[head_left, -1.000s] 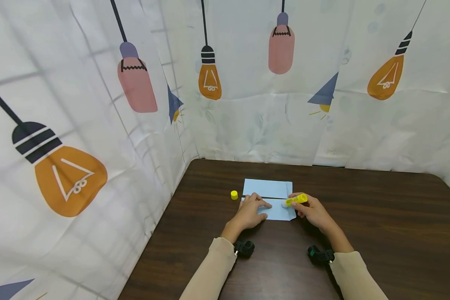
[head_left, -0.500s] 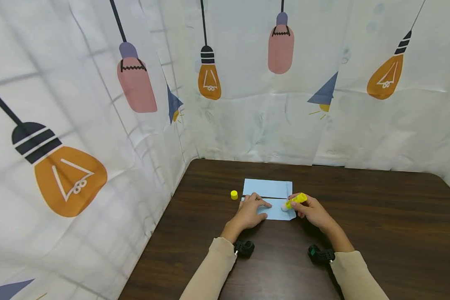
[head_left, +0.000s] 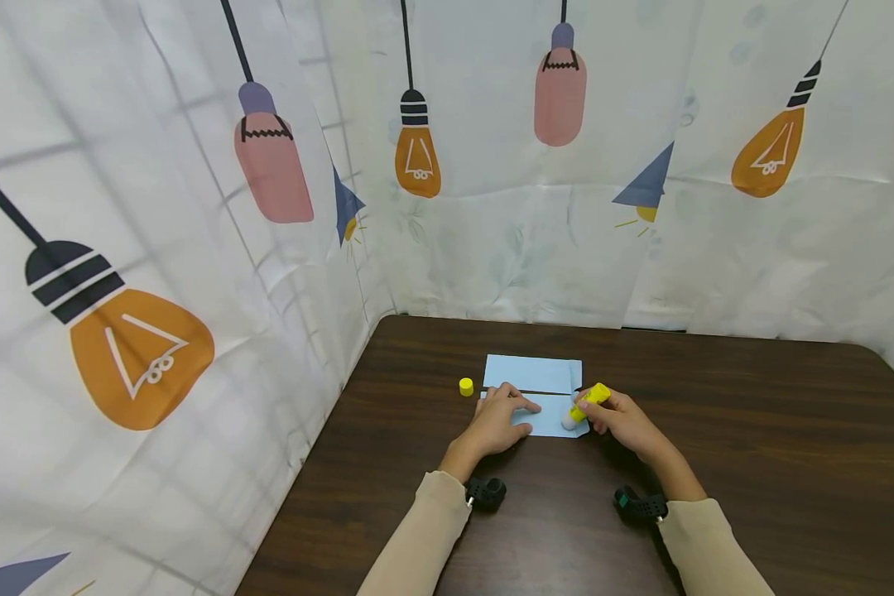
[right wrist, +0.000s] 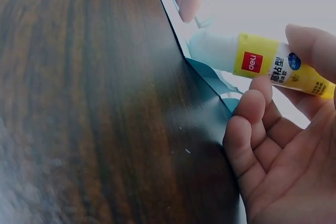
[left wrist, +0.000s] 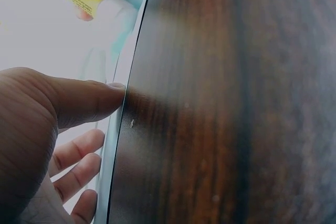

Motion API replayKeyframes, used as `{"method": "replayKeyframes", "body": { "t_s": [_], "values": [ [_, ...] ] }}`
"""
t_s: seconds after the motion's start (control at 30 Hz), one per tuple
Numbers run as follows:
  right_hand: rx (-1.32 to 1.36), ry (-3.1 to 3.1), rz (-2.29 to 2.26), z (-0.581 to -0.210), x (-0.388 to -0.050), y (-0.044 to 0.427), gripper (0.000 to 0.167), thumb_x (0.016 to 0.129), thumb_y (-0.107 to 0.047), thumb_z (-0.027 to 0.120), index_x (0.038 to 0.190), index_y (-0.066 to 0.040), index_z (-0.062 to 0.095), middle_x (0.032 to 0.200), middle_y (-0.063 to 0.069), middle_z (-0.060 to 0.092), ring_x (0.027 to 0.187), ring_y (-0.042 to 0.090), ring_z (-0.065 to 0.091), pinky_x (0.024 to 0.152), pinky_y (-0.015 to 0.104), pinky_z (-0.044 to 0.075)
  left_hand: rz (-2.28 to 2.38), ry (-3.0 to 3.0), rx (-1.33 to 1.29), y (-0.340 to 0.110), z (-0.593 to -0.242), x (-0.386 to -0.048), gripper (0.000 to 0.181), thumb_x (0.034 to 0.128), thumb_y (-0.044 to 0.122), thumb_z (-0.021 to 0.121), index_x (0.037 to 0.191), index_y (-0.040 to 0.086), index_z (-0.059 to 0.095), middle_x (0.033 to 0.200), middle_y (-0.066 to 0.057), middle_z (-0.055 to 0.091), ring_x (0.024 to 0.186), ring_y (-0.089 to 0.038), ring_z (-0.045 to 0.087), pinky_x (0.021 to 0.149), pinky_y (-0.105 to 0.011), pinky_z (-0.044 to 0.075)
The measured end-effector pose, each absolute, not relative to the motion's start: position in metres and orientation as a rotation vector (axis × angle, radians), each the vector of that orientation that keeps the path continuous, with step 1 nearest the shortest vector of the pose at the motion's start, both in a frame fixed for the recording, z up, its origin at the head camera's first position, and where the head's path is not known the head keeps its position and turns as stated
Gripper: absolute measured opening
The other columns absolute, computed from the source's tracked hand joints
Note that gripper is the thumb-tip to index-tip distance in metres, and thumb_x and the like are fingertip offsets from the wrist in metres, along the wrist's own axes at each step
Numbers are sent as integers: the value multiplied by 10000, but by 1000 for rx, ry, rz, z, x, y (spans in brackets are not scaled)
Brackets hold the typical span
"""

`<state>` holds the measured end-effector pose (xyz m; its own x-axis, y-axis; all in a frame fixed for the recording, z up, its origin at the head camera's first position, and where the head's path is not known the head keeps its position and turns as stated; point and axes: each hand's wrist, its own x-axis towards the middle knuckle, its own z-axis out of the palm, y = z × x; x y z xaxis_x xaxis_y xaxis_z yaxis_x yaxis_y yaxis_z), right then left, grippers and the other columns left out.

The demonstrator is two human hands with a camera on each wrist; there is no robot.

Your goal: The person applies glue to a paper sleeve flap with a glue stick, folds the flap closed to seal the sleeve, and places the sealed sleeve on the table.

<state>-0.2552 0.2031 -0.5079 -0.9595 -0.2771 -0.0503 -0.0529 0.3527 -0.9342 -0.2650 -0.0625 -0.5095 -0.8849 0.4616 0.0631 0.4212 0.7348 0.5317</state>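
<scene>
My right hand (head_left: 626, 424) grips a yellow glue stick (head_left: 591, 402), its white end slanting down onto the right part of a light blue paper (head_left: 551, 422). In the right wrist view the glue stick (right wrist: 257, 61) bears a red label, and its white end meets the paper by a raised flap (right wrist: 207, 74). On the left part of the paper my left hand (head_left: 494, 422) rests with its fingers spread. The left wrist view has that thumb (left wrist: 89, 99) pressing at the paper's near edge. A dark line separates this near section from a far blue section (head_left: 529, 372).
A yellow cap (head_left: 466, 386) stands on the dark wooden table (head_left: 752, 430), left of the paper. White curtains (head_left: 477, 257) printed with lamps hang behind the table and along its left side. Each wrist wears a black band (head_left: 486, 494).
The glue stick's white end has slid a little toward the near edge of the paper, and the stick has turned steeper in my right hand. My left hand stays in place.
</scene>
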Motion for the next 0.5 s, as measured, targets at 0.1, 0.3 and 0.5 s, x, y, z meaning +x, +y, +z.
{"method": "replayKeyframes", "body": {
  "t_s": [0.1,0.3,0.5],
  "values": [
    [-296,2400,-1655,-508,-255,203,432,1045,-306,593,1308,37,615,953,112,592,778,169,533,678,270,476,857,2854,727,-62,-509,-264,298,977,234,701,1271,276,729,1257,3,548,1172,-218,461,1014,-492,359],
    [-284,2410,-1628,-508,-255,204,435,1044,-319,591,1298,33,618,924,82,581,779,167,535,687,270,480,857,2857,720,-62,-510,-265,301,976,236,703,1272,280,728,1263,2,548,1190,-218,460,1038,-502,355],
    [-276,2410,-1615,-508,-255,204,426,1040,-322,596,1285,25,620,915,78,580,788,172,540,693,271,481,843,2860,713,-62,-512,-265,301,980,250,697,1277,295,723,1280,9,547,1204,-210,457,1046,-500,355]
  ]
}}
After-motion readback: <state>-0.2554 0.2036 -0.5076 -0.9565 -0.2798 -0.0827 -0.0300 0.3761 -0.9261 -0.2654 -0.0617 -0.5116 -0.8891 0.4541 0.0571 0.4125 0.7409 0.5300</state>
